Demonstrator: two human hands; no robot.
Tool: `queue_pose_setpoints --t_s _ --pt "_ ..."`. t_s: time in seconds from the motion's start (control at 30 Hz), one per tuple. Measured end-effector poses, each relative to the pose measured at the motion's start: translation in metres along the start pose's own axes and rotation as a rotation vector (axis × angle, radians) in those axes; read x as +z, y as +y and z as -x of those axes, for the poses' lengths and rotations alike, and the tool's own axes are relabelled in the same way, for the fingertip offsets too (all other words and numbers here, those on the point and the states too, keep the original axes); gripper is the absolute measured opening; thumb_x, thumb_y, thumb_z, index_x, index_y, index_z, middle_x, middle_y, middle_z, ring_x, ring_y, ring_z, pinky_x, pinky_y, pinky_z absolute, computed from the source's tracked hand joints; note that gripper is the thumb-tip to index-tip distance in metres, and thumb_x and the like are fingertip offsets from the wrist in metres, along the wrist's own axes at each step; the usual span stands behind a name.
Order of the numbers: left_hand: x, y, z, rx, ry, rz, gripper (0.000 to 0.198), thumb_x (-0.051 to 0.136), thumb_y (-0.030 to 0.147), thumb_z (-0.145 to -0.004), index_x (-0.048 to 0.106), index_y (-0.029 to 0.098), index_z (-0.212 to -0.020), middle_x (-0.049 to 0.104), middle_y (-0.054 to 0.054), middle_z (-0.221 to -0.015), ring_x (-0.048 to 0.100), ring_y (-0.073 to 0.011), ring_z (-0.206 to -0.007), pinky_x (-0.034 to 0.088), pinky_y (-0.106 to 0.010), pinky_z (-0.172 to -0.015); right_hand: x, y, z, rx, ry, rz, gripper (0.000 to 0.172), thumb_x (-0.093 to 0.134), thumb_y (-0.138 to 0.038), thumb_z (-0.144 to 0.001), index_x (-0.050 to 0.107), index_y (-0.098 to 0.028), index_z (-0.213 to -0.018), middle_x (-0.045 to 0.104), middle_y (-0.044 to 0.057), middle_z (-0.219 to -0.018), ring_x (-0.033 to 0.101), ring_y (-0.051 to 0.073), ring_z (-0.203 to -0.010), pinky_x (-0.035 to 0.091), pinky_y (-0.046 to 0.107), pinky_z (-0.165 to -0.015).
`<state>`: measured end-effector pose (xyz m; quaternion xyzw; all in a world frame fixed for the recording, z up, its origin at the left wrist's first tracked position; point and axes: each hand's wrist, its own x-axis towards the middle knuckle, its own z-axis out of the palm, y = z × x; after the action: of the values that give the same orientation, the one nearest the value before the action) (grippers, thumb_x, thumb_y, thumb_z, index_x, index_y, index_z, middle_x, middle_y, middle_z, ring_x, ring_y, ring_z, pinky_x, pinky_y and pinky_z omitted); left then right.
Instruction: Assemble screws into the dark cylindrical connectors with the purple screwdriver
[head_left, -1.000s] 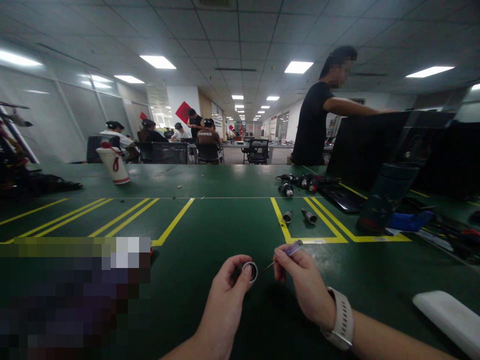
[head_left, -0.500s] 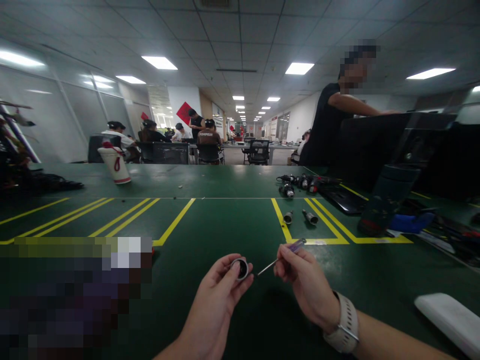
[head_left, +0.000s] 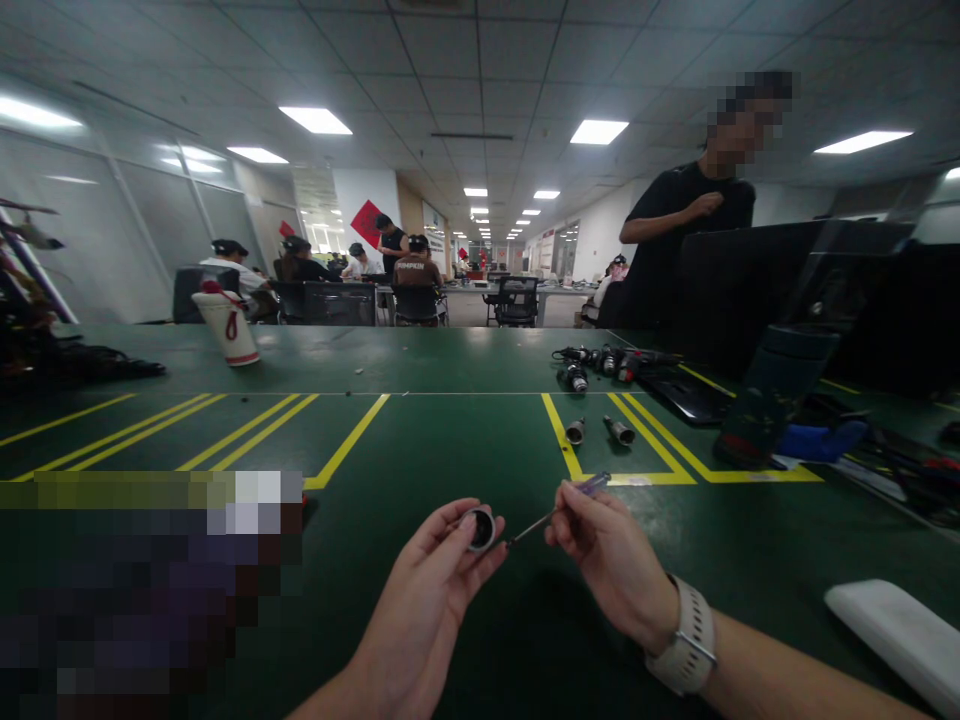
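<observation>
My left hand holds a small round metal cup-like part between thumb and fingers, its dark open end facing up and toward the right. My right hand grips the purple handle of a thin screwdriver. The shaft slants down to the left, and its tip is close to the fingertips of my left hand; whether they touch I cannot tell. Beyond my right hand, two metal parts, one on the left and one on the right, lie inside a yellow-taped area of the green table.
Several dark metal parts lie farther back, near a black tray. A dark bottle stands right, a white object lies at lower right, and a paper cup stands back left. A person stands behind a monitor.
The screwdriver tip has shifted slightly left, nearer my left fingertips. The person behind the monitor has straightened and drawn an arm back to the chest.
</observation>
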<state>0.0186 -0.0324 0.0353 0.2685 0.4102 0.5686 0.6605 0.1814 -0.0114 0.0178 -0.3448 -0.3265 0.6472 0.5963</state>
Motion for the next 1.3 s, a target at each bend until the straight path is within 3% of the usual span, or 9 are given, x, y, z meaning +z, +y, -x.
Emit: queue_pose_setpoints --t_s 0.17,0.3,0.53,0.77,1.07,1.3 --pt "0.002 0.003 0.003 -0.028 0.007 -0.002 0.022 0.053 0.0 -0.076 0.062 0.013 -0.091 0.067 -0.01 -0.094 0.066 -0.024 -0.094 0.051 -0.039 -0.089 0.004 -0.012 0.004 -0.03 -0.014 -0.04 0.021 0.069 -0.033 -0.072 0.058 -0.017 -0.066 0.054 -0.004 -0.051 0.047 0.01 -0.049 0.039 0.024 -0.054" --pt "0.002 0.002 0.007 -0.016 -0.058 -0.098 0.028 0.055 0.0 -0.071 0.062 0.014 -0.093 0.067 -0.008 -0.102 0.062 -0.0204 -0.098 0.046 -0.033 -0.093 0.011 -0.019 0.011 -0.127 -0.087 0.02 0.022 0.064 -0.034 -0.078 0.057 -0.018 -0.065 0.053 -0.004 -0.052 0.048 0.01 -0.052 0.039 0.023 -0.053" --pt "-0.002 0.0 0.009 0.014 -0.083 -0.348 0.041 0.067 0.015 -0.065 0.061 0.016 -0.106 0.07 -0.006 -0.096 0.06 -0.0225 -0.095 0.042 -0.036 -0.089 0.014 -0.009 0.033 -0.435 -0.263 0.548 0.021 0.05 -0.033 -0.089 0.057 -0.018 -0.075 0.054 -0.002 -0.063 0.051 0.012 -0.06 0.04 0.024 -0.056" --pt "-0.001 0.001 0.009 0.081 -0.074 -0.381 0.027 0.065 0.017 -0.068 0.067 0.017 -0.095 0.073 -0.003 -0.09 0.063 -0.0181 -0.087 0.047 -0.027 -0.078 0.02 -0.011 0.046 -0.679 -0.332 0.887 0.021 0.045 -0.026 -0.09 0.056 -0.018 -0.074 0.056 0.001 -0.066 0.052 0.014 -0.064 0.04 0.026 -0.058" --pt "0.0 -0.001 0.008 0.184 -0.1 -0.499 0.021 0.06 0.014 -0.07 0.071 0.018 -0.087 0.073 -0.002 -0.083 0.065 -0.0169 -0.081 0.049 -0.024 -0.072 0.02 -0.01 0.047 -0.781 -0.396 0.98 0.019 0.043 -0.026 -0.091 0.054 -0.018 -0.077 0.055 0.001 -0.068 0.052 0.014 -0.067 0.04 0.025 -0.059" --pt "0.001 0.0 0.01 0.16 -0.073 -0.501 0.026 0.059 0.012 -0.067 0.071 0.018 -0.088 0.074 -0.003 -0.085 0.065 -0.0183 -0.082 0.05 -0.026 -0.074 0.021 -0.012 0.048 -0.815 -0.406 1.002 0.017 0.044 -0.025 -0.091 0.054 -0.018 -0.077 0.055 0.002 -0.068 0.053 0.015 -0.067 0.041 0.026 -0.058"
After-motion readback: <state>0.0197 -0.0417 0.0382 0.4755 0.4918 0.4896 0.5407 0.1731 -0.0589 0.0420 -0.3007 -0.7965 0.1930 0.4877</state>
